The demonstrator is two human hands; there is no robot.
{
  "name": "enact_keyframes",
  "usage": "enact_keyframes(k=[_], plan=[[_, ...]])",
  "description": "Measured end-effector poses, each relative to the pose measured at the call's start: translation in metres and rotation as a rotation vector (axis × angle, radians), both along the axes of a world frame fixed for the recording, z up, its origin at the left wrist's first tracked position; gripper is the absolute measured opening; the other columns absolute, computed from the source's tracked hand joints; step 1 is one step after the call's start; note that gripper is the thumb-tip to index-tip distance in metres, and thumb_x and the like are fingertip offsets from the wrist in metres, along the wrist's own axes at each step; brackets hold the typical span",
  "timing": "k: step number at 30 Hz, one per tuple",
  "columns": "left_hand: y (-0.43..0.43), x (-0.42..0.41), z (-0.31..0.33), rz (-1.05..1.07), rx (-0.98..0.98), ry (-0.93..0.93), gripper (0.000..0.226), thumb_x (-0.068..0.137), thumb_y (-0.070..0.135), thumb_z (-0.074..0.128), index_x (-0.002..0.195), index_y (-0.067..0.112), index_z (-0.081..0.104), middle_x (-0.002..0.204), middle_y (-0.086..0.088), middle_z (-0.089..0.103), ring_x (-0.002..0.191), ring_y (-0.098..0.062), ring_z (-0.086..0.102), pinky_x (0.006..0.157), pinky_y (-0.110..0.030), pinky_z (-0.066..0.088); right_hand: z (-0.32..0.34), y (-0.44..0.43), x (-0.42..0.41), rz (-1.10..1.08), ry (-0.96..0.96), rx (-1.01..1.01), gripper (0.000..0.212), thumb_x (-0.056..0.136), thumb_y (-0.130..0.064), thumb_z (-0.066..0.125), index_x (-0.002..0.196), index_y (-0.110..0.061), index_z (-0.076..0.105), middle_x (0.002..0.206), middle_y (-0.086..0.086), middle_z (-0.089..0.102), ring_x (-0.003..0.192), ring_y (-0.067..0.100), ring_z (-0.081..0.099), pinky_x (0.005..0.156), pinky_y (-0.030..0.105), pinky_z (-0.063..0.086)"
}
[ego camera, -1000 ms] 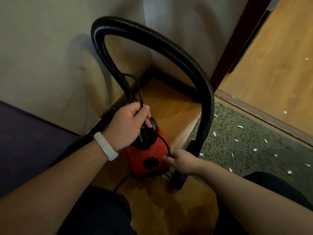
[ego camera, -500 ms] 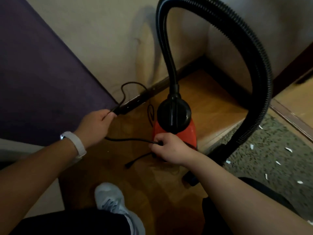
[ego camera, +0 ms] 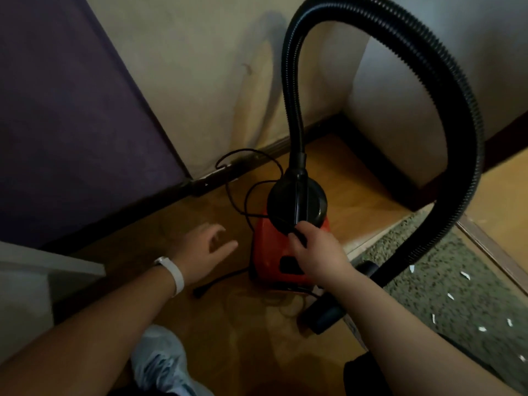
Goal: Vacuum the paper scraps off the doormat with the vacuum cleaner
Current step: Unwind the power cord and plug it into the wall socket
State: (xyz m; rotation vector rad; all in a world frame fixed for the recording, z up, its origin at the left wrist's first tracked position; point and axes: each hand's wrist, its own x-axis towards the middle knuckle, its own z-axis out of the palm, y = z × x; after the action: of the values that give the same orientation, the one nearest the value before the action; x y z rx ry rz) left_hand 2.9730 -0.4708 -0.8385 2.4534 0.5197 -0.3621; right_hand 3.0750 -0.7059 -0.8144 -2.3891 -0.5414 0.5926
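One red vacuum (ego camera: 274, 252) stands on the wood floor, centre, just left of the doormat (ego camera: 414, 252). Its hose (ego camera: 465, 132) arcs up from the black top and comes down right to the nozzle (ego camera: 323, 317) at the mat's near-left edge. White scraps (ego camera: 464, 274) lie scattered on the mat. My right hand (ego camera: 317, 252) pinches the black cord (ego camera: 246, 201) at the top's near rim. My left hand (ego camera: 205, 250), released and holding nothing, hovers left of the vacuum. Power strip (ego camera: 211, 181) sits far left by the wall, shoe (ego camera: 160, 364) near.
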Motion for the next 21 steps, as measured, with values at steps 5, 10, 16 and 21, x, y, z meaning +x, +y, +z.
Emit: enact_keyframes(k=[5,10,16,21], plan=[[0.005,0.001,-0.077,-0.193,0.126,0.209,0.044,0.096,0.043,0.053,0.132,0.019,0.053,0.127,0.001,0.055,0.110,-0.018,0.055,0.092,-0.032,0.047,-0.015,0.009,0.024,0.203,-0.569,-0.157,0.018,0.089,-0.028,0.065,0.100,-0.014,0.068,0.103,0.005,0.057,0.096,0.027,0.056,0.077,0.035,0.046],[-0.009,0.002,-0.143,-0.262,0.175,0.309,0.047,0.094,0.043,0.053,0.135,0.020,0.050,0.130,-0.006,0.053,0.113,-0.027,0.055,0.092,-0.035,0.046,-0.017,0.010,0.061,0.604,-0.792,-0.197,0.028,0.083,-0.038,0.056,0.089,-0.017,0.073,0.105,0.005,0.064,0.115,0.029,0.057,0.113,0.053,0.029],[-0.031,0.001,-0.188,-0.270,0.173,0.364,0.050,0.098,0.047,0.045,0.142,0.025,0.044,0.143,-0.004,0.047,0.124,-0.026,0.051,0.102,-0.034,0.041,-0.028,0.022,0.095,0.948,-0.798,-0.188,0.039,0.085,-0.042,0.047,0.068,-0.017,0.072,0.066,0.000,0.063,0.079,0.025,0.064,0.117,0.048,0.029],[-0.026,-0.002,-0.204,-0.202,0.133,0.364,0.035,0.101,0.034,0.039,0.132,0.024,0.054,0.140,-0.005,0.053,0.124,-0.022,0.052,0.105,-0.033,0.039,-0.034,0.040,0.099,0.990,-0.807,-0.127,0.044,0.083,-0.040,0.048,0.048,-0.015,0.059,0.044,0.000,0.051,0.046,0.022,0.047,0.072,0.038,0.047]])
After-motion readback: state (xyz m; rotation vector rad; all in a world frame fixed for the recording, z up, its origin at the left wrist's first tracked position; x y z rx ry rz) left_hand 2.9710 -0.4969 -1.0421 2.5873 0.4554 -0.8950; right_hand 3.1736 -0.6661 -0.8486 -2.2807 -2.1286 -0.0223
